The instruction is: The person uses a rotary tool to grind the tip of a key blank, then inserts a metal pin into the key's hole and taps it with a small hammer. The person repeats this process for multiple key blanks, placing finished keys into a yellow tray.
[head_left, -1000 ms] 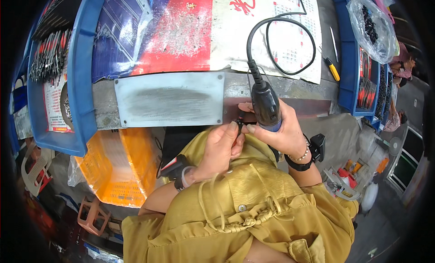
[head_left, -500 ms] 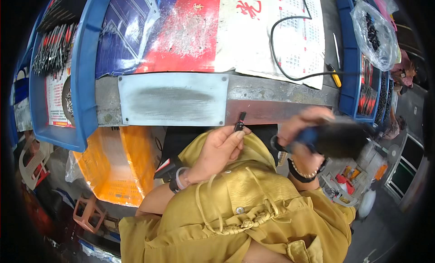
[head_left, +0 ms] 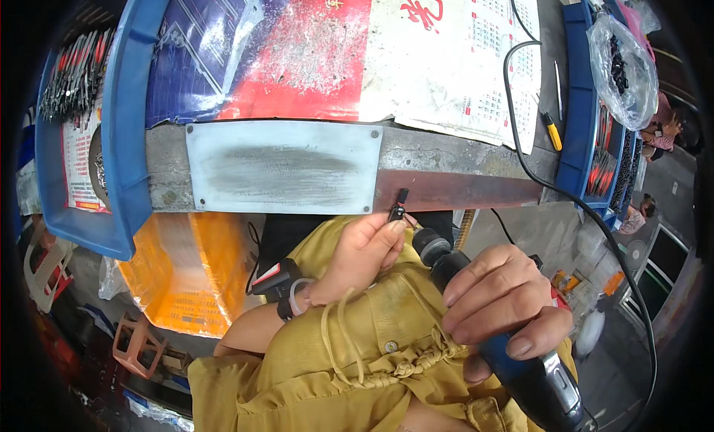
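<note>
My left hand (head_left: 363, 247) is closed, with a small black part (head_left: 401, 201) pinched upright between thumb and fingers, just off the bench edge. Its lower end is hidden by the fingers. My right hand (head_left: 502, 302) wraps around a black-and-blue corded handheld power tool (head_left: 532, 376) that slants from lower right to upper left. The tool's black nose, with a thin tip, points at the part in my left hand. Whether the tip touches the part I cannot tell.
A pale metal plate (head_left: 282, 168) with a dark smudge is fixed along the bench edge. Blue trays (head_left: 128, 134) with thin red-and-black pieces stand at both sides. A yellow-handled tool (head_left: 552, 132) lies at right, near the black cord (head_left: 513, 127). An orange crate (head_left: 190, 276) sits below.
My right hand has turned the power tool around and brought it down, so its nose faces the left hand's part. The cord has swung right. My left hand keeps its pinch.
</note>
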`<state>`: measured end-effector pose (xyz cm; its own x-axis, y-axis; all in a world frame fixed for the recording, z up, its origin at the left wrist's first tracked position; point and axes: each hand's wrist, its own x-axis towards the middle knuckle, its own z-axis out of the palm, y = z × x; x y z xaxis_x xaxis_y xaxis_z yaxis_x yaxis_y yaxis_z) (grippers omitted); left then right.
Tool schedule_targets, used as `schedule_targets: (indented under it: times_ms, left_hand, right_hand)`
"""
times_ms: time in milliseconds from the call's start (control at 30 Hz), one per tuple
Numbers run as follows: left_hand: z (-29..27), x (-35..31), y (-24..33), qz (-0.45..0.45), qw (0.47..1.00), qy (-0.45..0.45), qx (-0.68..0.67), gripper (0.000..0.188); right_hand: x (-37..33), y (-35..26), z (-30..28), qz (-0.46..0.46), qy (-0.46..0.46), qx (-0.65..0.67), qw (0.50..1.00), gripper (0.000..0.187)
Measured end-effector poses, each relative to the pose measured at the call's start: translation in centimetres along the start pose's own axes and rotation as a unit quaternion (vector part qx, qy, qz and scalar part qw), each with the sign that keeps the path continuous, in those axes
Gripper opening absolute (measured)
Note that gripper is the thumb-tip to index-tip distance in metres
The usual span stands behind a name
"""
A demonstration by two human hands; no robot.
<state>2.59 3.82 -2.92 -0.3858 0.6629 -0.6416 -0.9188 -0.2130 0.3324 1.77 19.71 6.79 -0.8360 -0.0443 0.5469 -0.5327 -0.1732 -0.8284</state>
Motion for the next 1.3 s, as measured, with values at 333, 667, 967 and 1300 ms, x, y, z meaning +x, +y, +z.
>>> schedule_targets:
  times_ms: [333,667,967,1300]
  left_hand:
    - [-0.1,0.0,-0.2,0.002,1.0,-0.004,-0.024,0.021]
    - [0.3,-0.1,0.0,-0.007,1.0,0.014,-0.005,0.021]
    - [0.1,0.1,-1.2,0.051,0.994,0.056,0.08,0.017]
    - [0.0,0.4,-2.1,0.127,0.978,0.08,0.146,0.017]
  right_hand:
    - [0.1,0.7,0.6,0.003,0.006,0.002,1.0,0.034]
    - [0.6,0.9,0.3,0.016,0.014,0.004,1.0,0.033]
    - [0.6,1.0,0.7,0.034,0.009,-0.001,0.999,0.035]
    - [1.5,1.4,-0.5,0.069,-0.072,-0.02,0.995,0.037]
